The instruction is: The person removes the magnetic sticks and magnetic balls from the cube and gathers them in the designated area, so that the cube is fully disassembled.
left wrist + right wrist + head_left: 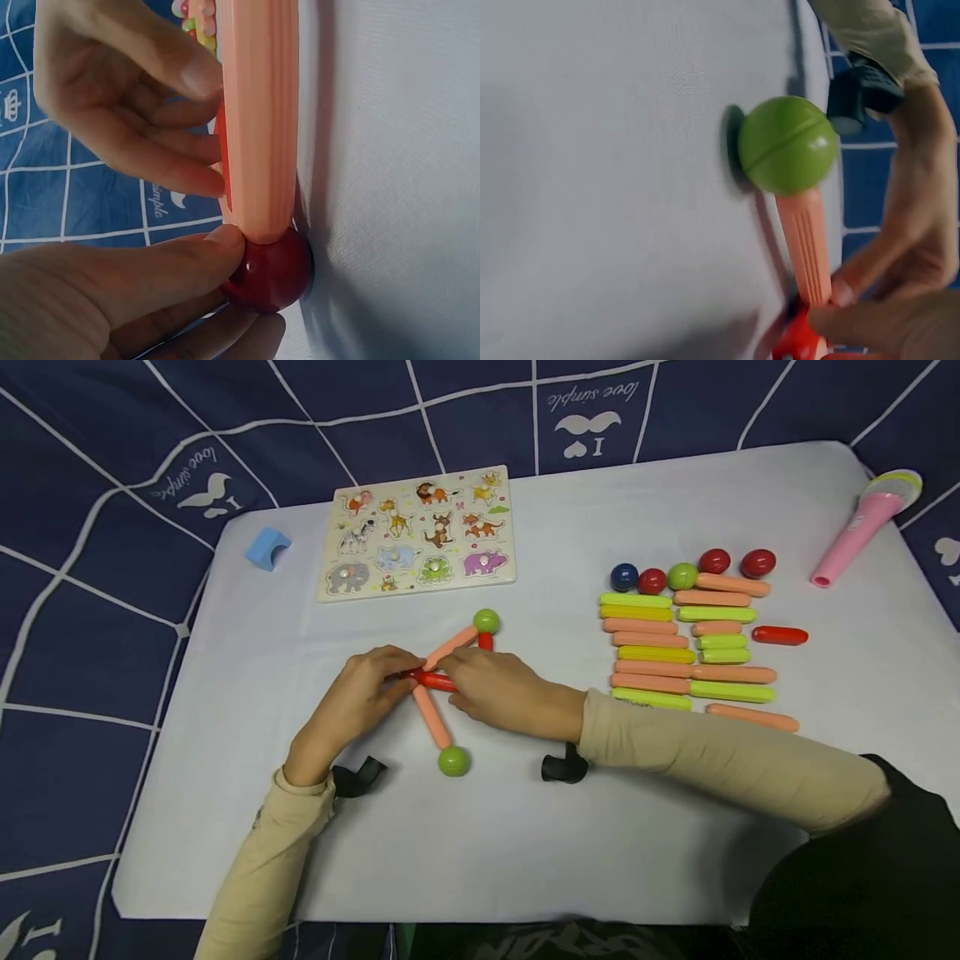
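My left hand (360, 697) pinches a dark red ball (270, 274) between thumb and fingers. Salmon sticks meet at that ball: one salmon stick (432, 718) runs down to a green ball (453, 761), another salmon stick (452, 648) up to a second green ball (486, 621). From the upper green ball a short red stick (486, 642) reaches under my right hand (498, 689). The right hand's fingers grip a red stick (437, 682) that points at the dark red ball. In the right wrist view, fingers partly cover the joint.
Rows of salmon, yellow and lime sticks (652, 653) lie at the right, with several balls (652, 581) behind them. A pink toy microphone (855, 539) stands off at the far right. An animal puzzle board (420, 585) and a blue block (267, 548) lie at the back.
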Action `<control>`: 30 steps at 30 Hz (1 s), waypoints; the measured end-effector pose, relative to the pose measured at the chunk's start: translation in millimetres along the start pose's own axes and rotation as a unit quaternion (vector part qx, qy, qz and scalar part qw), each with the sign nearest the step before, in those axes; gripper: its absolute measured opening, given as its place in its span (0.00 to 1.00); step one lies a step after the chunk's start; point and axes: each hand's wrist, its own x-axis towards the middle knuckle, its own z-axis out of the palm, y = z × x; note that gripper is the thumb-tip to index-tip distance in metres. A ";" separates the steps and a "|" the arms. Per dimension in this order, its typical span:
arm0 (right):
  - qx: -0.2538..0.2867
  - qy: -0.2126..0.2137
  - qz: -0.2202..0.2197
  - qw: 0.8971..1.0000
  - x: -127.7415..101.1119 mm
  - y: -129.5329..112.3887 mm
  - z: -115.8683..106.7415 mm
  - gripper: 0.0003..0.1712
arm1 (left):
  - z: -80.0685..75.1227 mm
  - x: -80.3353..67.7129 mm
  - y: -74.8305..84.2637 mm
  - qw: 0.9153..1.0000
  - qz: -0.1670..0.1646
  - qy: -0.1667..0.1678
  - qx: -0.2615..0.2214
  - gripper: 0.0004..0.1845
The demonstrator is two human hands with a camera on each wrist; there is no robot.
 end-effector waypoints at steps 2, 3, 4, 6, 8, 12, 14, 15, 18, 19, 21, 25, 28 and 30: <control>-0.034 0.022 -0.004 0.999 4.3 -2.8 4.4 0.20 | 0.6 1.2 1.1 1.000 0.006 0.001 0.003 0.15; -0.048 0.032 -0.008 0.998 6.2 -3.8 6.2 0.18 | 0.4 1.4 1.6 1.000 0.008 0.002 0.004 0.15; -0.056 0.039 -0.010 0.998 7.7 -4.5 7.8 0.17 | 0.3 1.5 1.8 1.000 0.010 0.003 0.004 0.15; -0.068 0.045 -0.013 0.997 10.0 -5.2 10.5 0.15 | 0.3 1.5 1.6 1.000 0.011 0.004 0.004 0.15; -0.073 0.042 -0.013 0.996 10.9 -5.0 11.9 0.14 | 0.6 1.3 1.4 1.000 0.010 0.003 0.000 0.15; -0.067 0.027 -0.008 0.997 8.8 -3.3 11.9 0.15 | 2.3 0.9 1.4 1.000 0.007 0.000 -0.004 0.15; -0.069 0.022 -0.010 0.997 4.8 -2.7 10.8 0.15 | 3.0 0.5 1.7 1.000 0.003 0.000 -0.003 0.16; -0.071 0.020 -0.011 0.997 1.3 -2.5 9.6 0.15 | 3.2 0.0 2.0 1.000 0.000 -0.001 -0.002 0.16; -0.081 0.021 0.000 0.997 -23.0 4.6 1.9 0.16 | 8.0 4.5 3.3 1.000 -0.005 -0.009 -0.006 0.16; -0.083 0.025 0.003 0.996 -34.4 8.0 -2.2 0.16 | 8.8 5.4 3.4 1.000 -0.006 -0.010 -0.009 0.16; -0.085 0.035 0.007 0.996 -60.5 17.1 -11.5 0.17 | 8.8 5.4 2.8 1.000 -0.007 -0.009 -0.014 0.15; -0.060 0.075 0.006 0.995 -119.7 45.1 -30.1 0.19 | 5.1 1.8 -1.8 1.000 -0.006 0.005 -0.019 0.15; -0.040 0.104 0.042 0.993 -164.5 68.9 -43.8 0.22 | 4.5 0.1 -5.2 1.000 -0.001 0.007 -0.022 0.14; -0.035 0.113 0.092 0.989 -192.2 84.1 -53.3 0.23 | 4.8 0.3 -6.1 1.000 0.003 0.006 -0.025 0.14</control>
